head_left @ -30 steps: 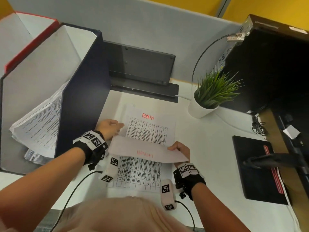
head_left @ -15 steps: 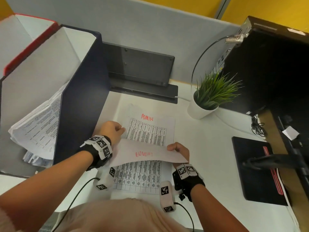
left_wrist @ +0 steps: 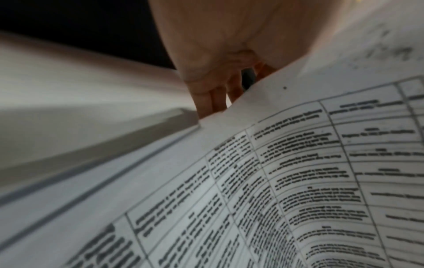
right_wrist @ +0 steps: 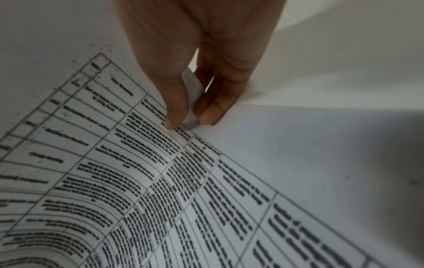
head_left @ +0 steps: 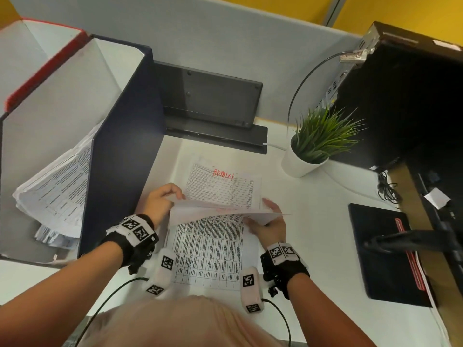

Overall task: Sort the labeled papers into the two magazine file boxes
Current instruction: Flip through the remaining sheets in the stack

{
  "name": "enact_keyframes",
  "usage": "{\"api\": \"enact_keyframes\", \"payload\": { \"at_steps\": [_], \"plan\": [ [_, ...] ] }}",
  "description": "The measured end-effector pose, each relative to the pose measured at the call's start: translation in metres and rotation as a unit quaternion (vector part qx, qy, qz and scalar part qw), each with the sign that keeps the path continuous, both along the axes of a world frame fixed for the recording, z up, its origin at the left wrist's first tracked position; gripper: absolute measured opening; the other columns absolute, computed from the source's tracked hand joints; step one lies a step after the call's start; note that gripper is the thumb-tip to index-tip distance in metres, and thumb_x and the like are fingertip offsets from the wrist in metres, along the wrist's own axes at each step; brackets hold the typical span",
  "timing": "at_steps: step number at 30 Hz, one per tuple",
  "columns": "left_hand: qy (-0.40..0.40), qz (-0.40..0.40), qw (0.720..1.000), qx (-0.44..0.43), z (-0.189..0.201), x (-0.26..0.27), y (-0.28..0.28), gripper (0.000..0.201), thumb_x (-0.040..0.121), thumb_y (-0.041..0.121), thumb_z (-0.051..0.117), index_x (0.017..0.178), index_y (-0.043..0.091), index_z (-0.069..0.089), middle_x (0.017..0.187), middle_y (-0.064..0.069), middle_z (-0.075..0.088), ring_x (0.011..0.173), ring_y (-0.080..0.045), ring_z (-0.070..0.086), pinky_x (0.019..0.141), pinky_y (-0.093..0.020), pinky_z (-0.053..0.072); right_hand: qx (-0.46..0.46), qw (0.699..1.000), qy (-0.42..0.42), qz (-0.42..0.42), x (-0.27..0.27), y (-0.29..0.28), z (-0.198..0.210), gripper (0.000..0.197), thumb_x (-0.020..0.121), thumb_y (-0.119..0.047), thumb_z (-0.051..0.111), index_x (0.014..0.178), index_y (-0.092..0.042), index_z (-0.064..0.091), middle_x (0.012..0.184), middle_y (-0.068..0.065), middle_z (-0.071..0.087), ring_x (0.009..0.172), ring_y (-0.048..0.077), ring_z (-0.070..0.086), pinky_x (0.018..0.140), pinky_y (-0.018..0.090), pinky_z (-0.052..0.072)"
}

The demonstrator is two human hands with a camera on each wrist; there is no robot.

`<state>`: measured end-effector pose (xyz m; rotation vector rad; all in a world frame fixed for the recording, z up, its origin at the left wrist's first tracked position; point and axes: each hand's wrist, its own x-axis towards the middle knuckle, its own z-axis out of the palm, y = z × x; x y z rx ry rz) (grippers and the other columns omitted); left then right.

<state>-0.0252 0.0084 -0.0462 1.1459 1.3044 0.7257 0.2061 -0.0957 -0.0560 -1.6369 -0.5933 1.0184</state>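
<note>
A printed top sheet [head_left: 208, 251] lies on the desk with its far edge [head_left: 215, 211] lifted and bent back toward me. My left hand [head_left: 160, 200] grips its left corner, fingers [left_wrist: 215, 98] behind the paper [left_wrist: 275, 181]. At the right edge my right hand [head_left: 269, 222] holds the sheet, thumb and fingers pinching a curled corner [right_wrist: 191, 108]. Underneath lies a sheet marked ADMIN in red [head_left: 225, 186]. A navy file box [head_left: 120, 159] stands at the left with a stack of papers [head_left: 55, 191] inside. A red-edged file box [head_left: 42, 68] stands behind it.
A black monitor stand [head_left: 213, 108] sits at the back of the desk. A potted plant [head_left: 318, 141] stands to the right of the papers, beside a black computer case [head_left: 400, 108]. A dark pad [head_left: 385, 251] and cables lie at the right.
Both hands have raised the top sheet's far edge higher and bent it back toward me. The right hand has shifted up along the right edge.
</note>
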Motion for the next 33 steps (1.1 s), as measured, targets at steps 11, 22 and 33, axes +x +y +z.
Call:
{"api": "enact_keyframes", "payload": {
  "at_steps": [11,22,33],
  "plan": [
    [0.057,-0.033,0.990,-0.126,-0.002,-0.005,0.030,0.030,0.071,0.027,0.080,0.090,0.011,0.063,0.083,-0.006,0.068,0.074,-0.020,0.065,0.070,-0.032,0.052,-0.007,0.986,0.156,-0.049,0.002,0.002,0.001,0.050,0.073,0.029,0.038,0.036,-0.003,0.047,0.038,-0.006,0.048,0.035,0.005,0.050,0.035,0.012,0.039],
    [0.179,-0.055,0.982,0.027,-0.009,-0.001,0.022,0.041,0.079,0.017,0.073,0.048,0.012,0.047,0.051,-0.007,0.042,0.055,-0.018,0.038,0.060,-0.031,0.039,-0.064,0.985,0.155,-0.031,0.005,0.008,0.007,0.034,0.084,0.015,0.043,0.065,-0.009,0.056,0.045,-0.004,0.058,0.040,-0.005,0.055,0.041,0.006,0.040],
    [0.128,-0.023,0.988,0.089,0.002,0.005,0.014,0.046,0.083,0.006,0.067,0.123,0.025,0.054,0.073,-0.004,0.053,0.068,-0.009,0.054,0.066,-0.013,0.044,-0.072,0.996,-0.047,0.002,0.001,-0.001,-0.009,0.035,0.071,0.000,0.075,0.057,-0.012,0.046,0.053,-0.001,0.051,0.048,0.007,0.050,0.043,0.009,0.039]
  ]
}}
